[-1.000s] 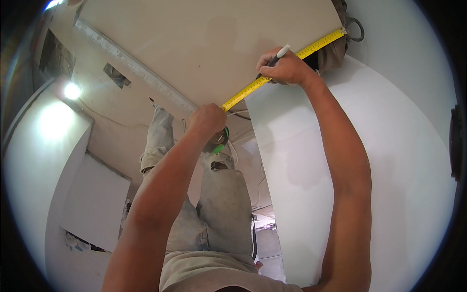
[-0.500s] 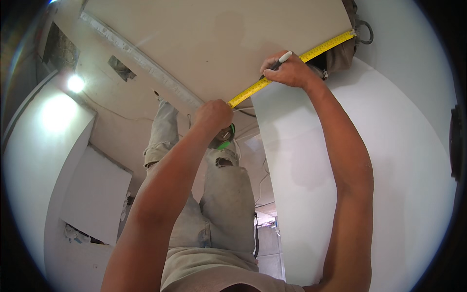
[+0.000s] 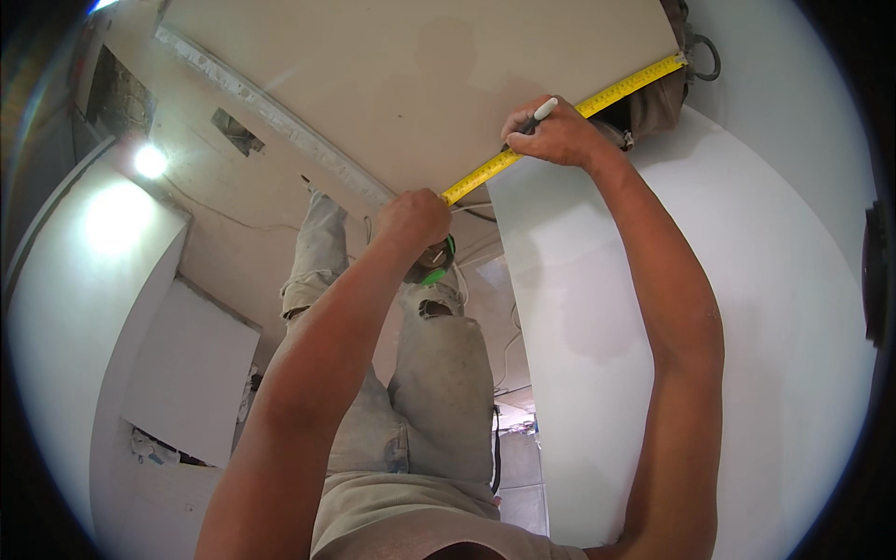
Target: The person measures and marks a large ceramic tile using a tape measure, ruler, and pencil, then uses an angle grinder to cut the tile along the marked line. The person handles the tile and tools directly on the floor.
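Note:
My left hand (image 3: 417,220) is closed around a tape measure at the near edge of a large beige board (image 3: 392,75). Its dark case (image 3: 435,269) with green trim shows below the fist. The yellow blade (image 3: 623,90) runs out along the board's right-hand near edge, its far end at the corner. My right hand (image 3: 560,140) grips a marker (image 3: 544,111) with a pale end and dark barrel, point downward at the blade. Part of the marker's tip is hidden by the fingers. A whitish, dusty strip (image 3: 271,110) lies along the board's left edge.
A brown bag (image 3: 658,105) with a dark loop sits by the board's far right corner. White panels (image 3: 597,280) stand at my right. Cables (image 3: 224,221) trail over the floor, and a bright lamp (image 3: 150,161) shines at the left.
Both hands keep their grips on the tape measure and marker. The whole view has shifted slightly; the blade and board stay together as before.

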Available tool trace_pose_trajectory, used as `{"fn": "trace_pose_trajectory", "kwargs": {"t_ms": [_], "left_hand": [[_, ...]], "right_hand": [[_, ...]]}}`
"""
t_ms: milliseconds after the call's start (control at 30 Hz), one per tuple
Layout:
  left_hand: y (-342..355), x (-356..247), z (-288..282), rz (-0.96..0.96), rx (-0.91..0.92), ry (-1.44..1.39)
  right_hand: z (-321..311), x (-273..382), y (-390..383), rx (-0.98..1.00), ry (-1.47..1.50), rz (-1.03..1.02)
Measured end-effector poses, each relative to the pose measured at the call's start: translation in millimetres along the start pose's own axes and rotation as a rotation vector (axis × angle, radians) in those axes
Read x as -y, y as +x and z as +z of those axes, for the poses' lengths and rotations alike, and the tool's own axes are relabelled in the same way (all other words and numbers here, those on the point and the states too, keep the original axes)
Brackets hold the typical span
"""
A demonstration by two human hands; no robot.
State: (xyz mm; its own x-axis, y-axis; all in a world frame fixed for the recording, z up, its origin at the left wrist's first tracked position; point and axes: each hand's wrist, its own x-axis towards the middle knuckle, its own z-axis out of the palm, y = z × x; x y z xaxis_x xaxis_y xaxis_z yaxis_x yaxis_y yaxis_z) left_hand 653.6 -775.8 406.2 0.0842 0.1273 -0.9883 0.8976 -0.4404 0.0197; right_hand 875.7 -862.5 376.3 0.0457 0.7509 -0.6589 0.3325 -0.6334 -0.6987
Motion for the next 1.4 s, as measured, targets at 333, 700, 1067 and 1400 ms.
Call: {"fn": "trace_pose_trajectory", "kwargs": {"t_ms": [333, 700, 1067, 1400], "left_hand": [[4, 1, 3, -0.008, 0.004, 0.005], [8, 5, 7, 0.034, -0.001, 0.016], [5, 16, 10, 0.208, 0.022, 0.177], [-31, 72, -18, 0.454, 0.127, -0.559]], "right_hand": [[2, 1, 1, -0.028, -0.016, -0.010], [-7, 8, 0, -0.049, 0.128, 0.116], [-24, -10, 3, -0.422, 1.183, -0.027], [-13, 82, -77, -0.533, 1.707, -0.532]]}}
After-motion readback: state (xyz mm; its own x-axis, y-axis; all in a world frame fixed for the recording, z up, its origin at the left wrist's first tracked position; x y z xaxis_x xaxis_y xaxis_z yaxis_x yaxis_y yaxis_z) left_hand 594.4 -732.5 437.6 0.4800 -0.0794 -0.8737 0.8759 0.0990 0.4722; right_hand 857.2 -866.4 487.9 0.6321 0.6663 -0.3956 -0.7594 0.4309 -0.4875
